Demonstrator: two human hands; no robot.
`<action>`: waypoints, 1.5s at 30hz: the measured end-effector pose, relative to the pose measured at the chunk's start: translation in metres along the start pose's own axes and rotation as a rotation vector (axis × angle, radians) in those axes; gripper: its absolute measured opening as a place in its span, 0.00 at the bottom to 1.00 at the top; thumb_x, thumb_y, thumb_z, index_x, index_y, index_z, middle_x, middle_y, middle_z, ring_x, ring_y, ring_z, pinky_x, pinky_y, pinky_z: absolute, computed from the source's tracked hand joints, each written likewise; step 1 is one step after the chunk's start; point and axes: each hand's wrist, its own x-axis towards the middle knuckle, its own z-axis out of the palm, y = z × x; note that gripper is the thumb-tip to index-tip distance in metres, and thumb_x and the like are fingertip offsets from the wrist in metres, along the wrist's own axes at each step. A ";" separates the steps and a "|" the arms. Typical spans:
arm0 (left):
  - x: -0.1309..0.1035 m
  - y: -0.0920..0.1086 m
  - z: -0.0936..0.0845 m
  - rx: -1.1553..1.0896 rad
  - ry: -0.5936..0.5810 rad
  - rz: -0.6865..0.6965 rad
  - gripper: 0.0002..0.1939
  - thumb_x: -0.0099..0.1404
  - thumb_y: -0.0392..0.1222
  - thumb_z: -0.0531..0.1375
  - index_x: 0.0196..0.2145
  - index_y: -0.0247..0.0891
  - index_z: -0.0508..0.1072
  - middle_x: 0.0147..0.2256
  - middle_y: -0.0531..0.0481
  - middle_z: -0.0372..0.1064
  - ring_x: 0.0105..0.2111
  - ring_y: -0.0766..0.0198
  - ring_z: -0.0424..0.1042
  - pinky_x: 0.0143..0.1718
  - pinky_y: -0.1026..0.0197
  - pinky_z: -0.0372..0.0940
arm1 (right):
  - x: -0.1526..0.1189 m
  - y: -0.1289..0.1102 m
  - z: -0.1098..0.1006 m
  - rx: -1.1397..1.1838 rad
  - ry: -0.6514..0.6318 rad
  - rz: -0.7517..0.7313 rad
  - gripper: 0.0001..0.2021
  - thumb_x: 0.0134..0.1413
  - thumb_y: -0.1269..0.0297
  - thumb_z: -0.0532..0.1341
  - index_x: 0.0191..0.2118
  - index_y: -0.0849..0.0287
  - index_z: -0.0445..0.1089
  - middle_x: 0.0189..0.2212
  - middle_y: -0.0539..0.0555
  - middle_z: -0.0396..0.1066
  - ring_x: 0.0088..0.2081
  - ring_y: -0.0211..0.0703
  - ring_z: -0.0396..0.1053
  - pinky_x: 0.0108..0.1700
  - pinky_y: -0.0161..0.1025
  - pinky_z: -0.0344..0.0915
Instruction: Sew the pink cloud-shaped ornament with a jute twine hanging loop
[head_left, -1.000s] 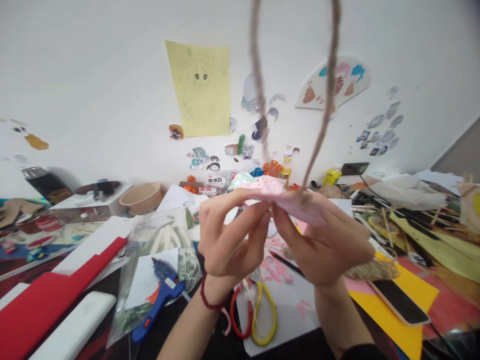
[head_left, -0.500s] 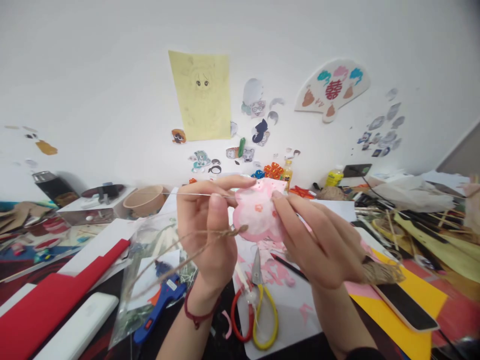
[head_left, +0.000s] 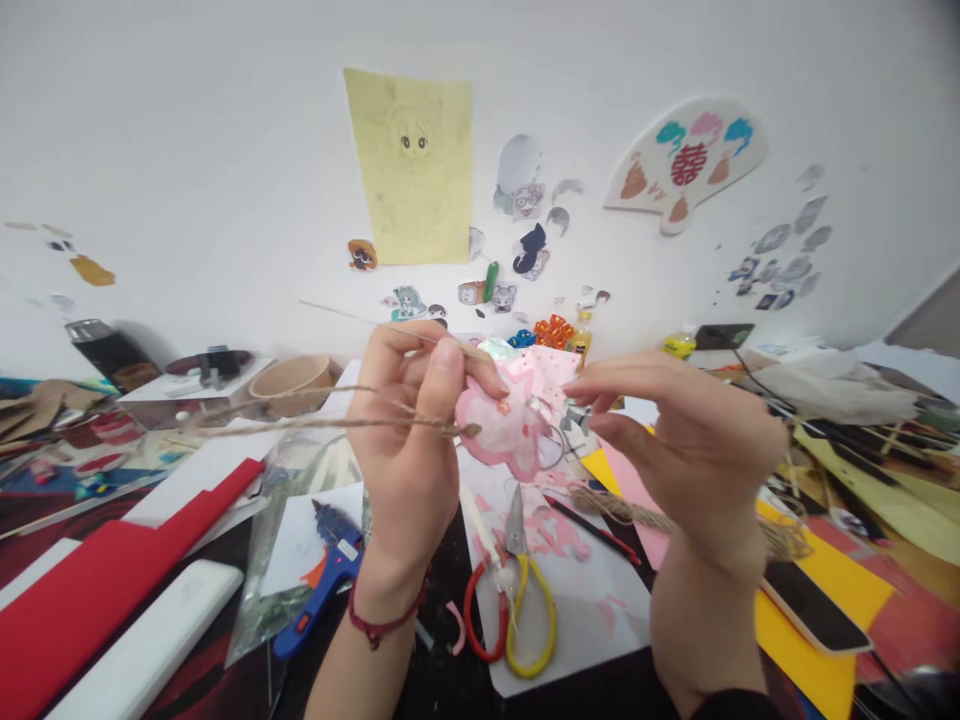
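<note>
My left hand is closed in front of me, its thumb and fingers pinching a pink, scallop-edged flower-shaped piece with a pale middle and a small orange-pink flower mark. Brown twine runs leftward from the piece's edge across that hand. A thin, stiff-looking pale strand sticks out past the thumb; I cannot tell whether it is wire or a needle. Just right of the piece, my right hand is raised, thumb and index finger apart, with nothing visible between them. Below lie scissors with one red and one yellow handle.
Pink scraps and a dark pencil lie on white paper. At left are a blue glue gun, a red folded sheet and a white bar-shaped object. A phone and a twine bundle lie right.
My right hand has let go of the flower piece and moved right, its fingers parting. The piece has tilted in my left hand, and the thin strand now slants up leftward.
</note>
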 end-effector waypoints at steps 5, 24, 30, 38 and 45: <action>-0.002 -0.002 0.000 -0.004 -0.051 -0.071 0.04 0.72 0.42 0.60 0.39 0.40 0.69 0.27 0.54 0.73 0.27 0.66 0.74 0.26 0.64 0.68 | 0.000 0.000 0.010 -0.111 -0.011 -0.008 0.09 0.56 0.67 0.70 0.43 0.50 0.78 0.35 0.49 0.81 0.36 0.41 0.78 0.42 0.41 0.75; -0.003 -0.003 0.000 0.069 -0.084 -0.122 0.05 0.73 0.43 0.59 0.39 0.41 0.67 0.35 0.51 0.77 0.27 0.68 0.76 0.26 0.65 0.71 | -0.005 0.008 0.022 -0.230 0.051 -0.101 0.07 0.57 0.72 0.67 0.35 0.50 0.77 0.29 0.49 0.79 0.32 0.43 0.77 0.34 0.41 0.75; -0.004 0.002 0.001 0.134 -0.093 -0.102 0.06 0.71 0.44 0.61 0.39 0.41 0.69 0.30 0.55 0.74 0.22 0.69 0.75 0.19 0.67 0.65 | -0.011 0.021 0.029 0.115 0.043 0.099 0.08 0.55 0.72 0.68 0.37 0.49 0.78 0.29 0.48 0.77 0.31 0.41 0.75 0.33 0.41 0.74; -0.003 0.006 -0.001 0.177 -0.045 -0.086 0.04 0.70 0.41 0.64 0.37 0.40 0.73 0.25 0.56 0.73 0.26 0.67 0.78 0.21 0.68 0.69 | -0.014 0.029 0.038 0.321 0.027 0.205 0.07 0.52 0.70 0.70 0.37 0.52 0.78 0.27 0.46 0.75 0.23 0.36 0.70 0.23 0.36 0.68; -0.002 0.005 -0.004 0.159 -0.010 -0.092 0.03 0.69 0.38 0.64 0.37 0.38 0.73 0.25 0.56 0.73 0.24 0.69 0.77 0.21 0.71 0.70 | -0.014 0.020 0.041 0.240 0.033 0.274 0.04 0.57 0.60 0.69 0.35 0.54 0.78 0.23 0.48 0.71 0.22 0.37 0.68 0.23 0.38 0.69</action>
